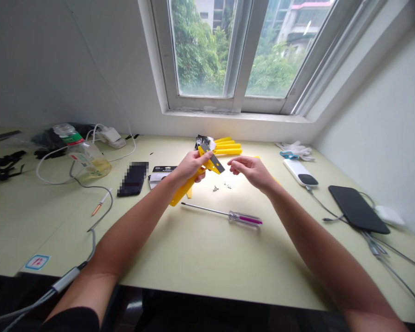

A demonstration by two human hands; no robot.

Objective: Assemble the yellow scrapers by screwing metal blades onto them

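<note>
My left hand (191,167) is closed around a yellow scraper (180,196); its handle slants down to the left. A flat grey metal blade (217,163) lies across the scraper's head, under my left thumb. Just right of the blade, apart from it, my right hand (249,169) has its thumb and forefinger pinched together; whatever may be between them is too small to make out. Below the hands lie several small metal screws or nuts (216,188) on the table. A screwdriver (245,219) with a clear and purple handle lies nearer to me, its tip pointing left.
Several yellow handles (228,146) lie behind my hands. On the left are a black phone (134,180), black-and-white packaging (159,175), a cigarette (102,202), a bottle (91,159) and cables. A white power bank (299,173), gloves (297,151) and a dark phone (358,209) lie right.
</note>
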